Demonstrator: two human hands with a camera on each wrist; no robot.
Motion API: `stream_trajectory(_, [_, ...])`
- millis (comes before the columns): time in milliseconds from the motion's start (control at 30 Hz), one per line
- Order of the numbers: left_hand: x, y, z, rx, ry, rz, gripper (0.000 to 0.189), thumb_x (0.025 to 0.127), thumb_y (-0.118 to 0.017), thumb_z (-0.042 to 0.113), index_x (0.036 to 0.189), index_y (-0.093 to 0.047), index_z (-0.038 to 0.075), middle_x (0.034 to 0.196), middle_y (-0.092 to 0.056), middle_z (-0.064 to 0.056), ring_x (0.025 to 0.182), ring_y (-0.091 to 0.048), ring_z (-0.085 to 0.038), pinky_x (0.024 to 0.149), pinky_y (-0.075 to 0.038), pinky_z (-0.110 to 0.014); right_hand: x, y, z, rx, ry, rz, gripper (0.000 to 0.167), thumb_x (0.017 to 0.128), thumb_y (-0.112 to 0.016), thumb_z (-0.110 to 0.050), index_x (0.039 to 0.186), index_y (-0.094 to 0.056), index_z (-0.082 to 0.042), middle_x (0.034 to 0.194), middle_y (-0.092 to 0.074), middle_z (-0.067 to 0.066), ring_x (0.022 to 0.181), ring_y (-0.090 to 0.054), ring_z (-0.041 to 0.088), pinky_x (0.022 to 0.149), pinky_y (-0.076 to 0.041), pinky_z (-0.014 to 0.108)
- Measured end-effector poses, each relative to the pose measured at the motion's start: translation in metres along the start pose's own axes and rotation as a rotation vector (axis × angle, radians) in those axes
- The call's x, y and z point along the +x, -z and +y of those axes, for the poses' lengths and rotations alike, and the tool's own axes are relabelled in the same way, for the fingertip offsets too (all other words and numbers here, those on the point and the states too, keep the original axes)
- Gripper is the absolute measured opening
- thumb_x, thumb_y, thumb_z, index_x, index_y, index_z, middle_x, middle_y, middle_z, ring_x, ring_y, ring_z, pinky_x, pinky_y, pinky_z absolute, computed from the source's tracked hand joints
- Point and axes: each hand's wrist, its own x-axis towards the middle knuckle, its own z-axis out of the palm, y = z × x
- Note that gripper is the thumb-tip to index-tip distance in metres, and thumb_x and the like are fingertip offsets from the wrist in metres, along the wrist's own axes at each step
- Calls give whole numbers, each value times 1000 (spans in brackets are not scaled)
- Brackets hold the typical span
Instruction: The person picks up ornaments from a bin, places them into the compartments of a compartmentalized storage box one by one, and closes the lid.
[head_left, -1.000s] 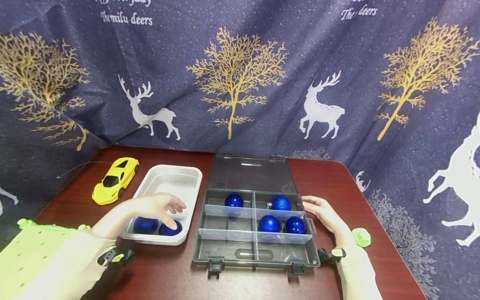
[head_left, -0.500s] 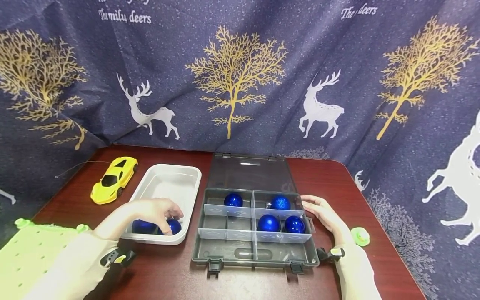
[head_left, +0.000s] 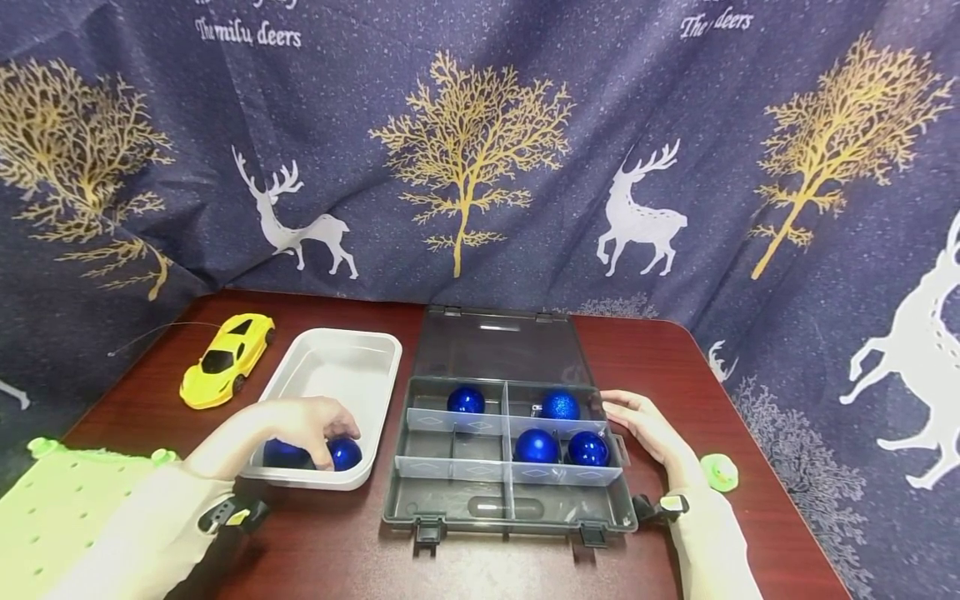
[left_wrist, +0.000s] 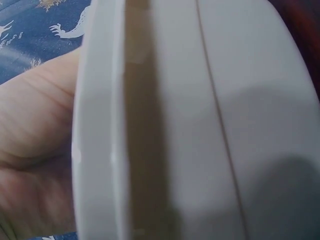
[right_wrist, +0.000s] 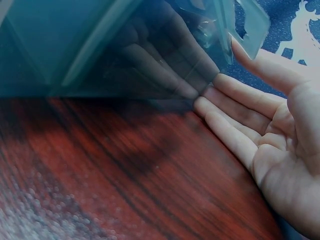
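My left hand [head_left: 303, 425] reaches into the white plastic tub [head_left: 382, 354], thumb and fingers curled round a blue Christmas ball [head_left: 346, 455]. Another blue ball [head_left: 283, 454] lies beside it, partly under the hand. In the left wrist view the tub's wall [left_wrist: 200, 125] hides the fingers. My right hand [head_left: 651, 429] touches the right side of a clear grey divided box [head_left: 435, 497] with straight fingers [right_wrist: 235, 95]. In its compartments sit a shiny ball [head_left: 466, 401] at back left, a glittery one [head_left: 560, 406] at back right, and two [head_left: 537, 447] in the middle right.
The box's lid [head_left: 495, 346] lies folded back. A yellow toy car [head_left: 228, 358] stands left of the tub. A light green perforated piece [head_left: 75, 500] is at front left. Beyond my right wrist is a small green duck-like toy [head_left: 720, 472]. A printed cloth hangs behind.
My left hand has come down into the tub, and its thumb and fingers have closed round the right-hand ball there. The right hand has stayed against the box.
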Motion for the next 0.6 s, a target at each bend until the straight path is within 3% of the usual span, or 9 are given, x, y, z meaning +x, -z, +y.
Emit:
stream_trajectory(267, [1, -1, 1, -6, 34, 9, 46, 67, -81, 4, 110, -67, -6, 108, -71, -18, 101, -66, -32, 96, -51, -52, -1, 0, -1, -4, -3, 4, 29, 99, -44, 3, 118, -64, -8, 108, -73, -4, 97, -69, 6, 86, -55, 20])
stream_trajectory(433, [0, 3, 2, -35, 19, 21, 49, 69, -83, 4, 112, -64, -9, 112, -69, -22, 107, -65, -37, 99, -48, -55, -1, 0, -1, -1, -8, 9, 29, 99, -45, 2, 117, -65, -10, 107, -73, -4, 97, -69, 6, 86, -55, 20])
stream_trajectory(600, [-2, 11, 4, -60, -18, 78, 52, 70, -84, 4, 113, -62, -12, 113, -68, -22, 109, -64, -39, 100, -47, -54, -1, 0, -1, -9, -17, 20, 28, 99, -46, 2, 117, -65, -9, 106, -73, -5, 95, -70, 6, 85, -55, 20])
